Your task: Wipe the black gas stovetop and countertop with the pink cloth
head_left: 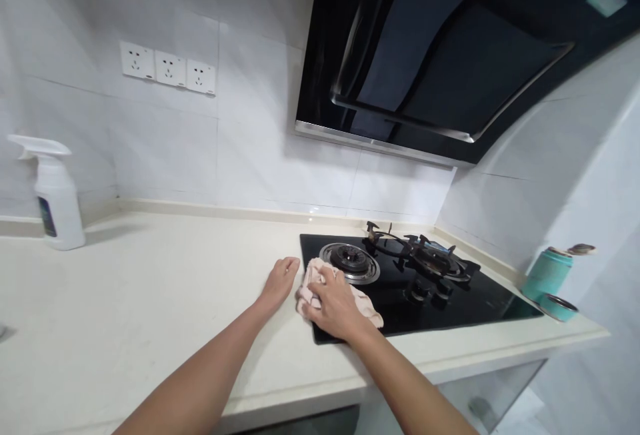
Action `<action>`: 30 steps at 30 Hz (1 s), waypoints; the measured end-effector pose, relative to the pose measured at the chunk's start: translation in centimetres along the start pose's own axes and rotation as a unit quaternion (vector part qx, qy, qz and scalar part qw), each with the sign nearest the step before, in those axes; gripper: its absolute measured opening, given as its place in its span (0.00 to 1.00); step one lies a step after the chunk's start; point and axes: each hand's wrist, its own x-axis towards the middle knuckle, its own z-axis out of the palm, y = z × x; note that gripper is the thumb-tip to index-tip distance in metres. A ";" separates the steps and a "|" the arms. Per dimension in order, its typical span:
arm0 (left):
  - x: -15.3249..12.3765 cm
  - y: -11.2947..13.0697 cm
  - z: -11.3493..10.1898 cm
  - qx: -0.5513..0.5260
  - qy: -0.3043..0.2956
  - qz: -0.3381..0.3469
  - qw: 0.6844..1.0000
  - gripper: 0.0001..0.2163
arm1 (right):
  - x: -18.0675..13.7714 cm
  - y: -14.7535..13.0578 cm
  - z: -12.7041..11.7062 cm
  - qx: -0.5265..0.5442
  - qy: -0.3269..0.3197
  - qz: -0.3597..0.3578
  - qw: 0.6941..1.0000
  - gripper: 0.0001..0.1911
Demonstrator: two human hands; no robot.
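My right hand (334, 303) presses a crumpled pink cloth (367, 308) onto the front left corner of a black glass gas hob (480, 295), its fingers curled over the cloth. My left hand (281, 280) lies flat with fingers stretched out on the cream countertop (150, 302), just left of the hob's edge and beside the cloth. Behind the cloth sits a round steel burner (350, 262) with no grate. The right burner (430, 258) carries a black pan support that looks shifted across both burners.
A white spray bottle (54, 195) stands at the back left of the counter. A teal tin (546, 274) with its lid (559, 306) off sits at the hob's right end. A black extractor hood (440, 55) hangs above. Wall sockets (167, 68) are on the tiles.
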 end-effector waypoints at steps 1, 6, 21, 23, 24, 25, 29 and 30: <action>0.0 0.0 -0.1 0.005 0.001 0.001 1.000 0.22 | -1.0 0.0 -0.2 0.014 0.005 -0.018 1.000 0.16; -0.4 0.3 -0.7 0.033 0.001 -0.002 0.999 0.22 | -5.0 2.8 -1.0 0.059 0.030 -0.031 0.997 0.20; -1.2 1.8 -1.3 0.059 -0.042 -0.020 0.997 0.25 | -20.8 16.1 -3.8 0.013 0.107 0.186 0.977 0.20; -1.2 1.7 -1.3 0.059 -0.049 -0.020 0.997 0.26 | -23.7 19.0 -6.1 -0.019 0.087 0.262 0.961 0.20; -1.2 1.7 -1.3 0.059 -0.052 -0.018 0.997 0.26 | -25.1 20.3 -7.4 -0.034 0.079 0.296 0.951 0.19; -1.1 1.7 -1.2 0.059 -0.055 -0.016 0.997 0.26 | -26.3 21.4 -8.7 -0.045 0.075 0.325 0.942 0.17; -1.0 1.8 -1.1 0.060 -0.059 -0.006 0.996 0.24 | -29.1 23.6 -13.4 -0.038 0.102 0.389 0.915 0.14; -1.0 1.9 -1.0 0.061 -0.059 -0.005 0.996 0.24 | -29.0 23.6 -14.2 -0.023 0.117 0.395 0.911 0.16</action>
